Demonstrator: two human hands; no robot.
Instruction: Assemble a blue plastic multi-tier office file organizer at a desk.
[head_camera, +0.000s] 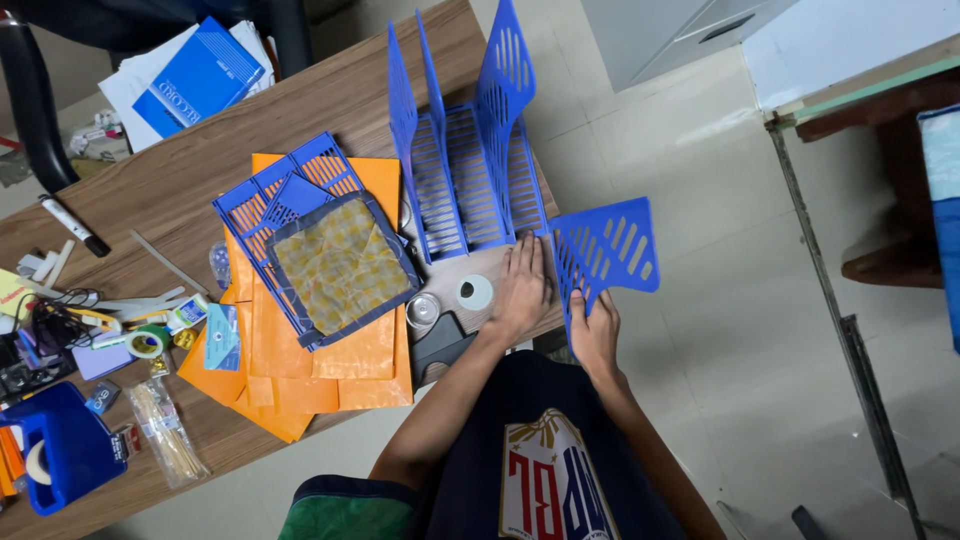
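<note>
A blue plastic file rack (465, 175) stands on the wooden desk (330, 100), near its right edge. It is slotted all over, with a ribbed base and three upright dividers rising from it. A fourth divider panel (605, 250), of the same blue with slanted slots, sits at the rack's near right corner and hangs out past the desk edge over the pale tiled floor (700, 200). The left hand (520, 290) lies flat and open, palm down, fingers on the rack's near edge. The right hand (593, 335) is closed on the lower edge of the divider panel.

To the right the floor lies open as far as a glass-topped table (850, 100). To the left the desk is crowded: a chequered cloth (340, 265) on a blue slotted tray (270, 205) over orange folders (300, 375), just beside the rack. A tape roll (474, 292), a small round tin (423, 309) and a black object (440, 345) lie close to the left hand.
</note>
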